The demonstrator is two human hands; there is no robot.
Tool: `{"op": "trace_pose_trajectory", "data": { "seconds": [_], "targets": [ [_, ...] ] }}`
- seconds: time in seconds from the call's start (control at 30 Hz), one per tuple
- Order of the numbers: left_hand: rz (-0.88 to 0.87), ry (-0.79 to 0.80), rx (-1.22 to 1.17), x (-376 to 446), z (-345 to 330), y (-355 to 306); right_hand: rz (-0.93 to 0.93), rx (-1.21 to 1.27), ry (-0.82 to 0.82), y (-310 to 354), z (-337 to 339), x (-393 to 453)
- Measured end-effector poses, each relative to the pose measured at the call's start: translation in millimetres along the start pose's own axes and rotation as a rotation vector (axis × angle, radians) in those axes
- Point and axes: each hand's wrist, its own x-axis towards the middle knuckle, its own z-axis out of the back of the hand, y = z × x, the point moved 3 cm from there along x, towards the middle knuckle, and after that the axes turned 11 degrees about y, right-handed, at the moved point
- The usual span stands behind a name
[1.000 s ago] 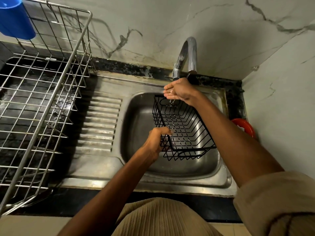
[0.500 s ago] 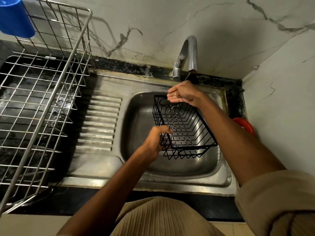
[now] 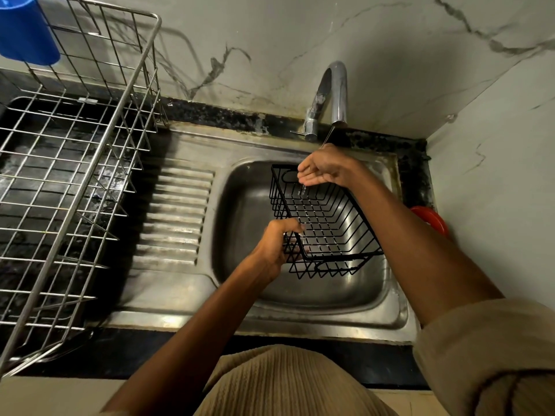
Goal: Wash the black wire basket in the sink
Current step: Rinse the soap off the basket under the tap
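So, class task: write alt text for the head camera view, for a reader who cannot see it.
A person holds a black wire basket over a steel sink, left hand gripping its near corner, right hand cupped at its far rim under the tap. A metal dish rack stands at left.

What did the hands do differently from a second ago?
The right hand curled closed for a moment, then opened again into a cup under the tap, with water dripping off it. The black wire basket tipped a tiny bit. The left hand still grips the basket's near corner over the sink.
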Motion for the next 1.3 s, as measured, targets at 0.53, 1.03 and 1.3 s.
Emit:
{"op": "trace_pose_trajectory", "data": {
  "seconds": [0.53, 1.03, 1.3],
  "targets": [
    [0.005, 0.001, -0.014, -0.8, 0.8, -1.8, 0.000, 0.048, 0.073, -0.1, -5.5, -0.5],
    [-0.043, -0.223, 0.116, -1.0, 5.6, 13.2, -0.086, 0.366, 0.038, -2.0, -0.6, -5.9],
    [-0.201, -0.440, 0.687, -2.7, -15.8, 32.3, -0.023, 0.429, 0.046, 8.9, -19.8, -10.4]
  ]
}}
